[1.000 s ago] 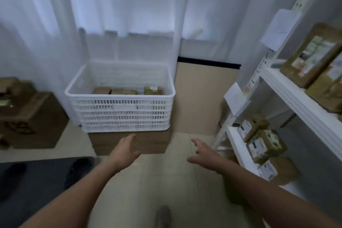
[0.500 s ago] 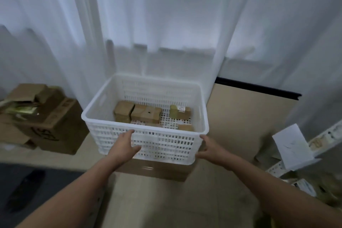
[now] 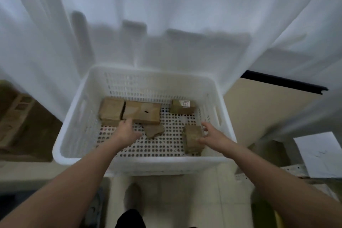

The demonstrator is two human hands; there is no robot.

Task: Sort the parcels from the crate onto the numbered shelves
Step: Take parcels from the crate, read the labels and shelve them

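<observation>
Left hand (image 3: 127, 131) reaches into the white crate (image 3: 148, 164), fingers straight and holding nothing, tips at the front edge of the long brown parcel (image 3: 141, 112) by the far wall. Right hand (image 3: 211, 135) sits low on the crate's right side, fingers spread loose against the small parcel (image 3: 193, 139), touching it, not clasped round it.

Left hand (image 3: 127, 132) and right hand (image 3: 212, 135): bare. Both forearms (image 3: 259, 168) bare, unsleeved. Black fabric garment (image 3: 129, 218), kind not discernible. Blurred grey rounded shoe toe (image 3: 132, 195) just ahead of it.
</observation>
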